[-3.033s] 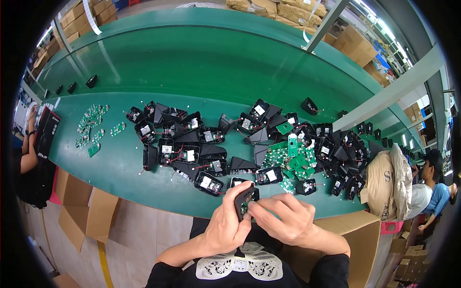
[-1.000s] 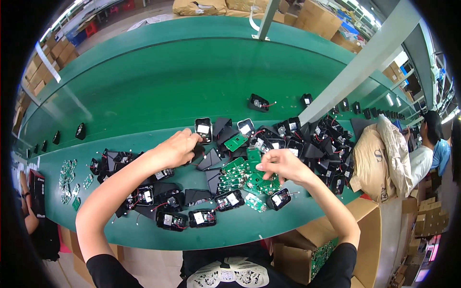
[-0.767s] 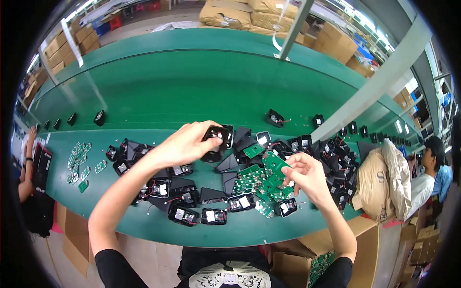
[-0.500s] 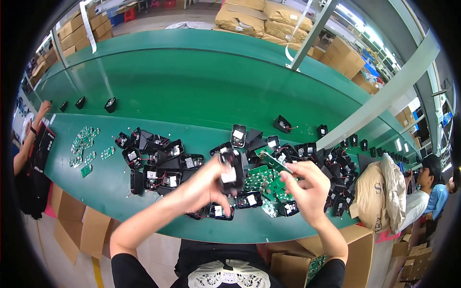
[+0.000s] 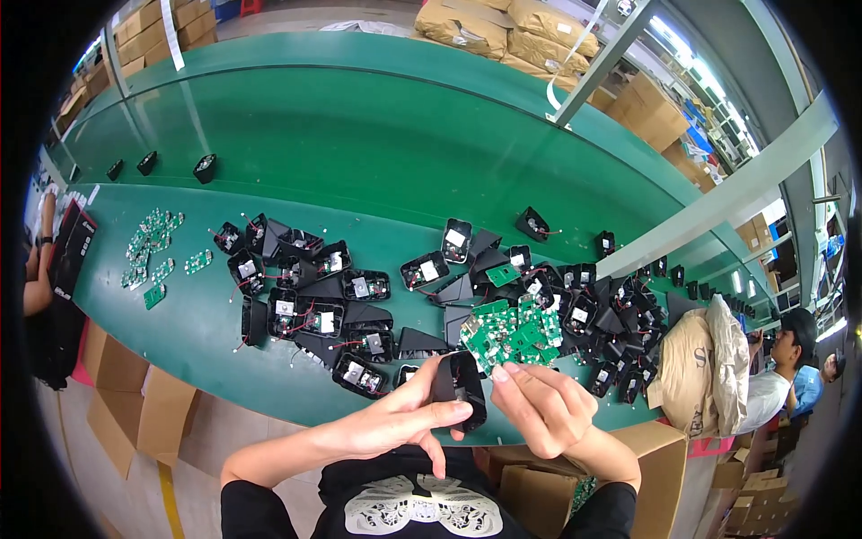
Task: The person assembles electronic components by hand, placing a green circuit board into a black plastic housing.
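Note:
My left hand (image 5: pixel 409 415) grips a black plastic housing (image 5: pixel 466 388), an open-topped shell tilted close in front of my body. Its inside is partly dark and partly hidden by my fingers. Just to the right, my right hand (image 5: pixel 546 411) has its fingers pinched together beside the housing's rim; whatever is between the fingertips cannot be made out. A heap of green circuit boards (image 5: pixel 514 334) lies beyond my right hand. One separate green board (image 5: pixel 503 275) rests on the black housings behind that heap.
Several black housings with red wires (image 5: pixel 366 286) cover the bench to the left, and more crowd the right (image 5: pixel 620 337). Small circuit boards (image 5: pixel 153 238) lie far left. A conveyor belt (image 5: pixel 359 135) runs behind. Brown sacks (image 5: pixel 696 373) and open cardboard boxes (image 5: pixel 660 476) flank the bench.
My left hand has brought the housing down and nearer to my body. The circuit board is no longer visible in my right hand, which has moved down and left beside the housing.

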`<move>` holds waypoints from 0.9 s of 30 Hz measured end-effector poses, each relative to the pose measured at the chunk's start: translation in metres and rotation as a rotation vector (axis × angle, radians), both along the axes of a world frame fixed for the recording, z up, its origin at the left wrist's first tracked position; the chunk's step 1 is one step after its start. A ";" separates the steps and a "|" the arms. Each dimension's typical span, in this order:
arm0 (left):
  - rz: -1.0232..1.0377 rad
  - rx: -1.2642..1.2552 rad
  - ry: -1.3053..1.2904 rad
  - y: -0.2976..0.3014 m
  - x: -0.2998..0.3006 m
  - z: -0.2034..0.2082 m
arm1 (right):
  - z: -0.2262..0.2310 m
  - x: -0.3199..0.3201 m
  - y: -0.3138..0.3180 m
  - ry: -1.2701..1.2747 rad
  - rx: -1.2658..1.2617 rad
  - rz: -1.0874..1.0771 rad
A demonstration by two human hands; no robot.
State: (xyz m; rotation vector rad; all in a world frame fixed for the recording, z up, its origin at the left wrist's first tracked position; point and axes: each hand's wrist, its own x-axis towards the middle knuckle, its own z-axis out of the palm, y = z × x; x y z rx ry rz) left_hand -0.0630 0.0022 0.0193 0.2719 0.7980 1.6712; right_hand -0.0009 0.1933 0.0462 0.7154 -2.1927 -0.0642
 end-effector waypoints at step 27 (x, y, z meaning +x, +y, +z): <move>0.141 0.194 -0.034 0.011 0.017 -0.009 | 0.005 0.021 -0.013 -0.159 0.012 0.062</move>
